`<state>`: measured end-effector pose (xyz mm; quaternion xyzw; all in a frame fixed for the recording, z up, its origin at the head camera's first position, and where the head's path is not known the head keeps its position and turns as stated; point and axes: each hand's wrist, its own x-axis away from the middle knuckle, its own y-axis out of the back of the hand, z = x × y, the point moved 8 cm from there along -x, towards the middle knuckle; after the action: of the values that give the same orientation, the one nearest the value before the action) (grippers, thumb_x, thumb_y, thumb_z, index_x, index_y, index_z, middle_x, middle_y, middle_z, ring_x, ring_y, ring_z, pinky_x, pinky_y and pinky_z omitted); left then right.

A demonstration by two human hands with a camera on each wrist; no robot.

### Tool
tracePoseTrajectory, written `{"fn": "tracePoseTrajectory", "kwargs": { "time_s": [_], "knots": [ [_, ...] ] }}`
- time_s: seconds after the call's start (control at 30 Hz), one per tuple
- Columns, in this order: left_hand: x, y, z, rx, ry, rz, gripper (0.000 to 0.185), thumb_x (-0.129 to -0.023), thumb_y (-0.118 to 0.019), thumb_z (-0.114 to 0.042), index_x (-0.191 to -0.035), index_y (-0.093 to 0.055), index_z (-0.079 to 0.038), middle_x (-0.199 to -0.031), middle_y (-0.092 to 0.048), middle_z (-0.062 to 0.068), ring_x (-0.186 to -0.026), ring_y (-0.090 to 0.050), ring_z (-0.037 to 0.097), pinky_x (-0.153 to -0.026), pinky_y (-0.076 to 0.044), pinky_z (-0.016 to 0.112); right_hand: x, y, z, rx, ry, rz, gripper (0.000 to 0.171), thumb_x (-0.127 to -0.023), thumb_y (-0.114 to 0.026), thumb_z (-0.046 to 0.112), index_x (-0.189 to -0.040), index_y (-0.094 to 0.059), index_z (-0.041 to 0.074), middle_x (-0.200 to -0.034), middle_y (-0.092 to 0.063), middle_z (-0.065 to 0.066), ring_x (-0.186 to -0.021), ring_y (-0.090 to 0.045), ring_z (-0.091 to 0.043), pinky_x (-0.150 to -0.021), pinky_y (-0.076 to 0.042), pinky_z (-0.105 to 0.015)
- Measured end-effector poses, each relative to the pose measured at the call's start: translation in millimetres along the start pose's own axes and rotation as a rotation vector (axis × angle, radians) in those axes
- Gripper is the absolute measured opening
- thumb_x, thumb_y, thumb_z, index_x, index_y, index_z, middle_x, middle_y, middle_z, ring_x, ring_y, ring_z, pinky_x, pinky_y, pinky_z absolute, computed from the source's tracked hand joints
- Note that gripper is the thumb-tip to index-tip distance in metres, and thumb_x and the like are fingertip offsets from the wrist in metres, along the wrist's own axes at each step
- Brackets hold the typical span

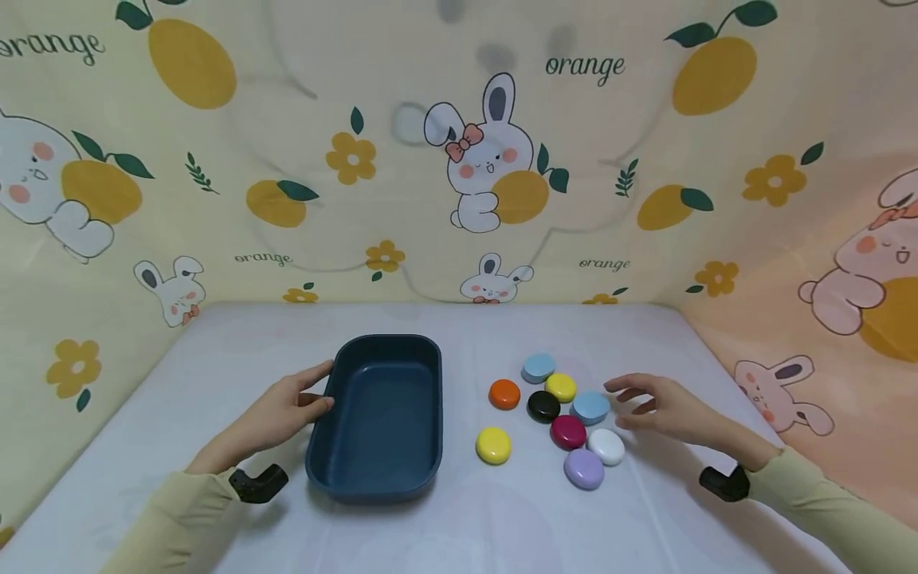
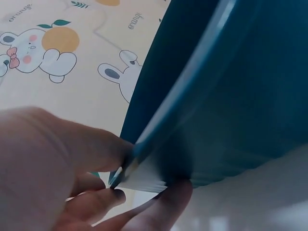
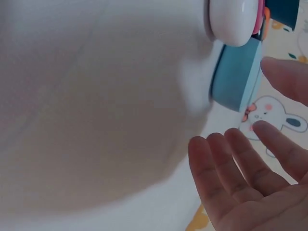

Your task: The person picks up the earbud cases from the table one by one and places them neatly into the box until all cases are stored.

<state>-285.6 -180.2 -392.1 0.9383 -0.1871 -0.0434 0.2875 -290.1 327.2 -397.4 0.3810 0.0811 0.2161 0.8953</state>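
Note:
A deep blue rectangular tray (image 1: 374, 488) with rounded corners stands on the table, left of the middle. At its far left side my left hand (image 1: 290, 408) holds the rim and outer wall between thumb and fingers; the left wrist view shows fingertips (image 2: 181, 192) against the wall. My right hand (image 1: 670, 408) hovers with loosely bent, spread fingers, holding nothing. Nearest to it is a light blue round piece (image 1: 591, 407). In the right wrist view that piece (image 3: 236, 74) sits apart from the fingers, beside a white glossy round piece (image 3: 233, 21).
Other smooth round pieces lie close by: orange (image 1: 505, 394), black (image 1: 543, 406), dark red (image 1: 569, 432), purple (image 1: 584, 469), another light blue (image 1: 538, 367) and two yellow, one (image 1: 493, 445) nearer the tray. A printed cloth (image 1: 402, 72) hangs behind the white table (image 1: 502, 534).

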Motion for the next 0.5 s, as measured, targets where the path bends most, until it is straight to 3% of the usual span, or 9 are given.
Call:
{"fn": "tracePoseTrajectory", "kwargs": {
  "time_s": [0.33,0.5],
  "knots": [
    [0.1,-5.5,-1.3,-0.012,0.016,-0.014,0.063,-0.100,-0.057,-0.009,-0.152,-0.025,0.004,-0.156,-0.026,0.024,-0.120,-0.056,0.038,-0.085,-0.057,0.036,-7,-8,-5,-0.040,0.011,0.078,0.054,-0.085,-0.079,0.016,-0.132,-0.056,0.000,-0.128,-0.058,-0.018,-0.110,-0.057,-0.038,-0.084,-0.056,-0.028],
    [0.9,-5.8,-1.0,0.001,0.036,-0.021,0.061,-0.100,-0.057,-0.010,-0.152,-0.029,0.003,-0.152,-0.032,0.026,-0.119,-0.056,0.038,-0.084,-0.058,0.036,-11,-10,-4,-0.029,0.012,0.085,0.055,-0.084,-0.080,0.017,-0.132,-0.058,0.002,-0.127,-0.059,-0.015,-0.108,-0.057,-0.034,-0.083,-0.057,-0.029]
  ]
}}
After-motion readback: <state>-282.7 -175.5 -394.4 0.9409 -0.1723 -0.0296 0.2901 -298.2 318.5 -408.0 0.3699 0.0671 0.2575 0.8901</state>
